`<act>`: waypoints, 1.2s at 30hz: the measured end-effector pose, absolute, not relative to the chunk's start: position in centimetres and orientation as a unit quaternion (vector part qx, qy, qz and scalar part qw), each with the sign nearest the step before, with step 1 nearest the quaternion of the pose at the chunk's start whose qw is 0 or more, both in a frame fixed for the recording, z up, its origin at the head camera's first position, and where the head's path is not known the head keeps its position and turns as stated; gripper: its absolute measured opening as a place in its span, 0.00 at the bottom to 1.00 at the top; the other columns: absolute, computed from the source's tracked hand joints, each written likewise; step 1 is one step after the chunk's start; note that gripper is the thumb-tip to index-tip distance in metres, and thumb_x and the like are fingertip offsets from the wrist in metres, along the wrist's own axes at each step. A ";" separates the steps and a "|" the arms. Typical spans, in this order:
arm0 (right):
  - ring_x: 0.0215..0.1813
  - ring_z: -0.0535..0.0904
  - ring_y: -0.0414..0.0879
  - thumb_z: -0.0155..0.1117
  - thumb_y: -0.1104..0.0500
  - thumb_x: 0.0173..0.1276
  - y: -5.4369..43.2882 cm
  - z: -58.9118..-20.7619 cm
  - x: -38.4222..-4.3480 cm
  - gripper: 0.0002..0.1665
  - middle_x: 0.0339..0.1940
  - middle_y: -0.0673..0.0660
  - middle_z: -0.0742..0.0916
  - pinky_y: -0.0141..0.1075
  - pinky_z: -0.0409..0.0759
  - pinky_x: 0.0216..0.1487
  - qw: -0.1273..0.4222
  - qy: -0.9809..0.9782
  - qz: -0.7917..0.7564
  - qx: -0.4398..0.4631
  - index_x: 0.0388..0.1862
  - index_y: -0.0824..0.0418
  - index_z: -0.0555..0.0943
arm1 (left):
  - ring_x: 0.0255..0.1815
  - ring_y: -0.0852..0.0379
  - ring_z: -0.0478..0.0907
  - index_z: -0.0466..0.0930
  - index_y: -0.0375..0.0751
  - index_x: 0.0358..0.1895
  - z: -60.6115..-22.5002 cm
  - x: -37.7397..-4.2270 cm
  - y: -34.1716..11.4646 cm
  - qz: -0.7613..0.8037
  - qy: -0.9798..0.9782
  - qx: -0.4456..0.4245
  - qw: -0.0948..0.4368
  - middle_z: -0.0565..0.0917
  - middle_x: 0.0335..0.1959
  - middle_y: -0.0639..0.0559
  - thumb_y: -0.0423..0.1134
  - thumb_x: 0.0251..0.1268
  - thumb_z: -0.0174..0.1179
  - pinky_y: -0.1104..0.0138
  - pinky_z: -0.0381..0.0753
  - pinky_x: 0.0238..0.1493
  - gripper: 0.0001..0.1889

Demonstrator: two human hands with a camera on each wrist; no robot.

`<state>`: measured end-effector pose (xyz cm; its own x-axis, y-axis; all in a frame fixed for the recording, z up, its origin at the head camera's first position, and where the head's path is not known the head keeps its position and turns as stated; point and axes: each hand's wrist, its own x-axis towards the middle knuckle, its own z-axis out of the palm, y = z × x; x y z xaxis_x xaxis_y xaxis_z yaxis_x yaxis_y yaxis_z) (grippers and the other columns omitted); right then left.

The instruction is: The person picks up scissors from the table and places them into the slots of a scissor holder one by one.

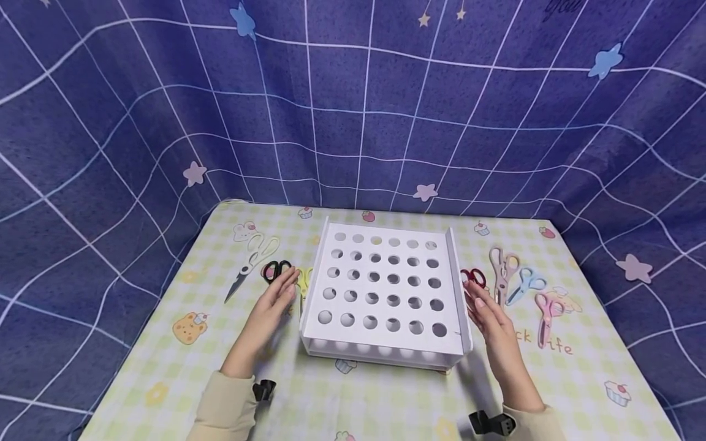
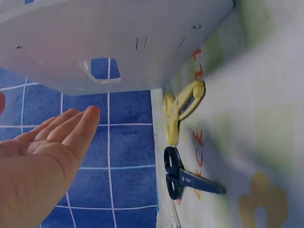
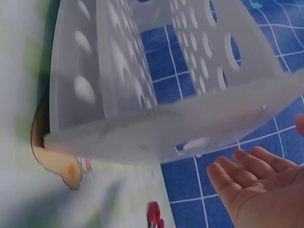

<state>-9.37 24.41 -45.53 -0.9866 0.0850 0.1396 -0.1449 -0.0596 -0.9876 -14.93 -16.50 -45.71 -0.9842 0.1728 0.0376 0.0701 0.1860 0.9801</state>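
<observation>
A white rack [image 1: 380, 285] with rows of round holes in its top board stands mid-table. My left hand [image 1: 270, 306] is beside its left wall, fingers extended; the left wrist view shows a gap between this hand [image 2: 57, 147] and the side panel [image 2: 123, 42] with its square cutout. On the other side, my right hand [image 1: 493, 327] has its fingers near the right wall; in the right wrist view the palm [image 3: 256, 180] faces the panel and neither grips nor pinches anything. The rack's lower boards [image 3: 80, 71] also have round holes.
Left of the rack lie white-handled scissors [image 1: 254, 260], black scissors [image 1: 276, 269] and yellow scissors [image 1: 303, 282]. Red scissors [image 1: 474, 277], beige scissors [image 1: 503, 272], blue scissors [image 1: 526, 283] and pink scissors [image 1: 546, 312] lie right. A blue curtain [image 1: 353, 110] hangs behind the table.
</observation>
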 end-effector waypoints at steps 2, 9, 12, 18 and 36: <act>0.64 0.72 0.29 0.44 0.55 0.79 24.1 -45.4 -9.2 0.30 0.66 0.39 0.77 0.22 0.73 0.61 0.071 -0.676 0.734 0.016 0.73 0.72 0.59 | 0.76 0.48 0.56 0.53 0.42 0.76 -45.8 -14.9 -16.3 0.645 0.758 0.088 0.046 0.59 0.76 0.43 0.45 0.78 0.45 0.80 0.62 0.66 0.29; 0.58 0.75 0.29 0.48 0.55 0.78 23.1 -45.1 -8.6 0.30 0.61 0.34 0.76 0.22 0.78 0.52 0.060 -0.680 0.730 -0.035 0.74 0.66 0.60 | 0.75 0.49 0.58 0.59 0.42 0.74 -46.0 -14.7 -15.4 0.653 0.749 0.091 0.063 0.61 0.75 0.44 0.45 0.76 0.48 0.82 0.65 0.63 0.28; 0.59 0.74 0.29 0.49 0.55 0.77 22.8 -45.1 -8.6 0.30 0.63 0.37 0.76 0.22 0.77 0.53 0.059 -0.694 0.716 -0.046 0.74 0.64 0.61 | 0.74 0.50 0.60 0.61 0.45 0.73 -45.8 -14.4 -15.3 0.648 0.754 0.084 0.064 0.64 0.74 0.46 0.46 0.75 0.49 0.82 0.66 0.62 0.27; 0.59 0.74 0.28 0.52 0.55 0.76 22.8 -45.2 -8.5 0.30 0.66 0.41 0.76 0.22 0.77 0.53 0.059 -0.706 0.703 -0.061 0.73 0.62 0.63 | 0.70 0.56 0.66 0.62 0.44 0.73 -45.5 -14.1 -15.0 0.654 0.748 0.088 0.069 0.66 0.73 0.46 0.46 0.76 0.48 0.76 0.73 0.59 0.26; 0.59 0.74 0.27 0.51 0.54 0.76 23.2 -45.4 -8.8 0.29 0.69 0.46 0.75 0.22 0.78 0.52 0.050 -0.724 0.685 -0.054 0.73 0.61 0.64 | 0.70 0.56 0.67 0.63 0.42 0.72 -45.5 -13.9 -15.1 0.669 0.735 0.084 0.071 0.66 0.73 0.46 0.42 0.74 0.52 0.76 0.74 0.59 0.26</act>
<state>-8.82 23.18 -45.41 -0.9892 0.1467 -0.0021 0.0103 0.0546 -0.9985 -13.90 -15.15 -45.55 -0.9760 0.2178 0.0081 0.0284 0.0903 0.9955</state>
